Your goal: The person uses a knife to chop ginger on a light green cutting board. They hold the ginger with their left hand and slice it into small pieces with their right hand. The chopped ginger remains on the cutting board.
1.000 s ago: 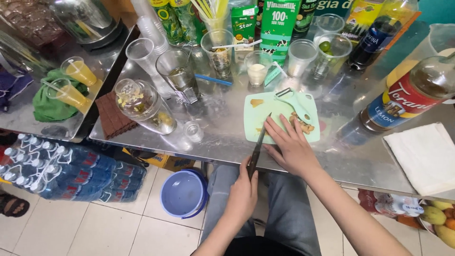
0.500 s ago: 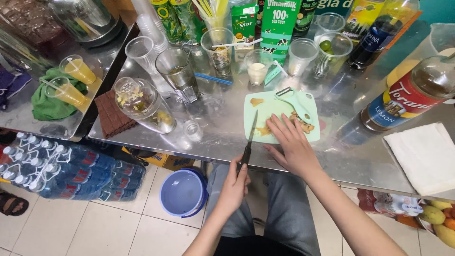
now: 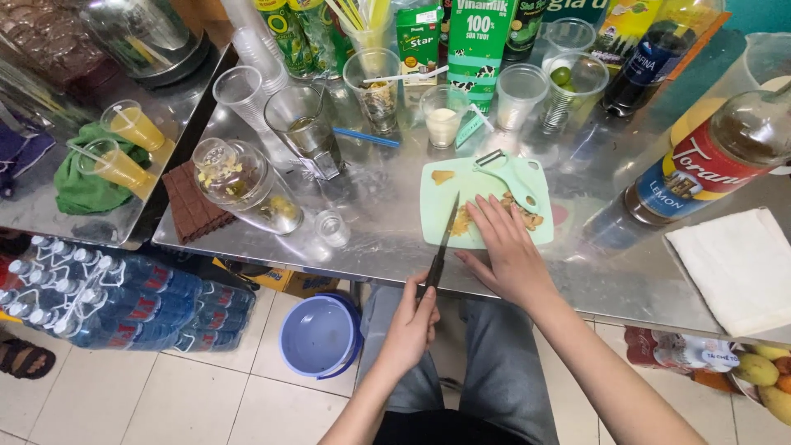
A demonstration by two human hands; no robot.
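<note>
Far left, steel side counter (image 3: 49,216): two clear plastic cups of yellow drink (image 3: 124,144) beside crumpled green cloth (image 3: 78,185) — prob. parked out of the work zone. Under it, shrink-wrapped packs of blue-capped water bottles (image 3: 91,297) on tiled floor.

Centre-left, main steel table (image 3: 387,239): brown ridged mat (image 3: 194,210), tipped glass jar w/ yellowish bits (image 3: 247,185), clear empty cups (image 3: 243,91). Blue plastic bucket (image 3: 317,334) on floor right below table edge — likely for scraps.

Left hand (image 3: 412,321) below table edge, fingers closed round handle of dark-bladed kitchen knife (image 3: 443,243); blade angled up & away, tip over pale green plastic cutting board (image 3: 437,202). Chopped yellowish food bits (image 3: 461,221) just right of blade, touching or nearly.

Right hand (image 3: 507,251) flat, fingers spread narrow, pressing down on board & food — seems to steady it; fingertips near green-handled peeler (image 3: 515,175). Holds nothing.

Right: large brown syrup bottle w/ red-and-blue label (image 3: 700,165), folded white cloth (image 3: 741,264).
</note>
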